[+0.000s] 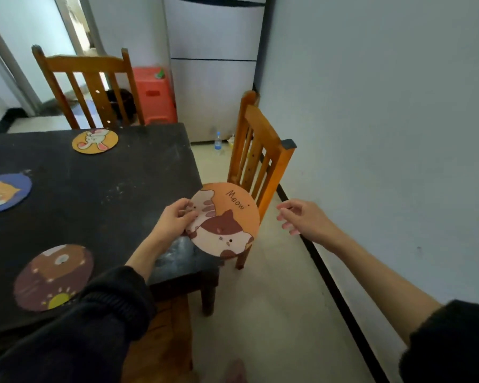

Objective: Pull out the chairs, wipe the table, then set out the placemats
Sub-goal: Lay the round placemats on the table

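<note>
Desk centre is bare between the rabbit mat at far edge, blue mat at left and brown mat near front. Right of desk, side chair stands near the wall, leaving a narrow strip of floor. Far chair blocks the far edge. Bottle on floor by the fridge. Cat mat in left hand overhangs the desk's right edge, covering the side chair's seat.
</note>
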A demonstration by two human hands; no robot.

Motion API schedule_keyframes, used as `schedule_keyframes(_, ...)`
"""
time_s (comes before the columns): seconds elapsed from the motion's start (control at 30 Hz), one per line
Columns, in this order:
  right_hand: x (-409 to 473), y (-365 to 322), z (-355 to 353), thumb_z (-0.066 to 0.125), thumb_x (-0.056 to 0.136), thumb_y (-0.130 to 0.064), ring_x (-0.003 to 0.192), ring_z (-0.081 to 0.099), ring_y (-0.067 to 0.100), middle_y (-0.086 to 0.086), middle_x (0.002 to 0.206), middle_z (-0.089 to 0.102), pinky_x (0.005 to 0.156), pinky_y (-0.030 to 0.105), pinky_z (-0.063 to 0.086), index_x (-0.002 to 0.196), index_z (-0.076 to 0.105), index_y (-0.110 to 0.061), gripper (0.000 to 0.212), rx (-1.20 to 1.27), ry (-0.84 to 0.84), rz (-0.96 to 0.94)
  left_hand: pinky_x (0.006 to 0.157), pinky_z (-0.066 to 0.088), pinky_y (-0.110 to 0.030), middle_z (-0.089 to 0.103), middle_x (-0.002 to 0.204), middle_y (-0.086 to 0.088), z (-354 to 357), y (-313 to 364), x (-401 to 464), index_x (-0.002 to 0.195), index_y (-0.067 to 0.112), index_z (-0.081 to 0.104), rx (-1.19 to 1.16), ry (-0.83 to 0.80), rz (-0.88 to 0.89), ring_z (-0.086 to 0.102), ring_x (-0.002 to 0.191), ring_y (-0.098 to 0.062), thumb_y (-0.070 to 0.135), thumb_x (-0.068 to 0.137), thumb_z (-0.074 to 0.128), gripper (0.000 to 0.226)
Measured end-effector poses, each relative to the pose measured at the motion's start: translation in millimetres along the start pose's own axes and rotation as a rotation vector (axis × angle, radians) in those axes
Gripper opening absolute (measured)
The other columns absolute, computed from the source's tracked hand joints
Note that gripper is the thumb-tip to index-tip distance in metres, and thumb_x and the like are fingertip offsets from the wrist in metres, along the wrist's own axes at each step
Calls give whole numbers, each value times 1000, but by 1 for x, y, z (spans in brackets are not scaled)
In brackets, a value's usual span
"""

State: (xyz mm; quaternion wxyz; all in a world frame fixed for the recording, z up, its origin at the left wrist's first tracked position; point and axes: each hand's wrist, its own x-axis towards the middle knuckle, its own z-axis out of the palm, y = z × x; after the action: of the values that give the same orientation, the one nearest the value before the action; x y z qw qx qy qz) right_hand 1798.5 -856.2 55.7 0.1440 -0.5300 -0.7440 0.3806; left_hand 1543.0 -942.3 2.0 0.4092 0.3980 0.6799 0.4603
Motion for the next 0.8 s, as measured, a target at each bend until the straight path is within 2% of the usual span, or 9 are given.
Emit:
schedule_keyframes(0.1, 41, 4, -4, 44, 94, -34, 80, 61, 9, -9, 88, 58, 65, 21, 52, 95, 52, -29, 9, -30, -92, -15, 49, 54, -21, 62, 97, -10, 8, -9, 18, 103, 9, 52, -126, 177, -126, 64, 76, -20, 7, 95, 45, 11)
schedule_keyframes(0.23, 87, 5, 3, 45, 94, -33, 83, 60, 10, -5, 98, 59, 64, 21, 51, 106, 54, -24, 18, -91, -226, -57, 46, 51, -18, 59, 96, -5, 15, -17, 31, 112, 12, 47, -256, 348, -286, 63, 74, -15, 9, 97, 42, 16)
schedule_keyframes(0.3, 116, 3, 8, 45, 94, -32, 90, 61, 13, 1, 111, 60, 72, 25, 53, 116, 55, -19, 27, -136, -281, -88, 49, 54, -23, 58, 93, -2, 18, -22, 38, 111, 16, 45, -319, 437, -370, 63, 76, -15, 10, 97, 41, 16)
schedule_keyframes(0.4, 161, 0, 16, 44, 95, -32, 100, 59, 17, 4, 118, 59, 84, 31, 52, 120, 54, -17, 31, -200, -340, -165, 57, 53, -30, 58, 97, -4, 21, -31, 52, 109, 17, 46, -409, 580, -456, 63, 83, -19, 9, 97, 40, 15)
schedule_keyframes(0.47, 185, 5, 24, 43, 95, -33, 101, 58, 15, 2, 118, 59, 86, 30, 51, 119, 55, -18, 31, -219, -386, -221, 60, 54, -32, 58, 100, -5, 27, -35, 59, 112, 16, 47, -495, 656, -499, 62, 89, -21, 9, 97, 40, 18)
schedule_keyframes(0.57, 221, 17, 35, 42, 95, -35, 92, 55, 8, -1, 115, 60, 77, 22, 48, 119, 55, -20, 31, -271, -469, -279, 70, 54, -39, 56, 113, -8, 43, -43, 71, 116, 13, 47, -612, 727, -502, 60, 99, -25, 4, 96, 40, 22)
schedule_keyframes(0.63, 248, 19, 45, 42, 95, -34, 89, 53, 8, 0, 114, 61, 75, 21, 45, 119, 55, -19, 31, -327, -520, -288, 73, 54, -41, 55, 116, -9, 52, -47, 80, 114, 14, 46, -629, 773, -547, 59, 102, -28, 3, 97, 40, 22)
schedule_keyframes(0.8, 294, 0, 81, 40, 96, -28, 91, 54, 15, 6, 114, 62, 78, 28, 45, 116, 57, -15, 30, -392, -614, -347, 65, 57, -39, 56, 113, -9, 47, -61, 113, 110, 14, 48, -674, 875, -594, 60, 100, -29, 2, 96, 40, 20)
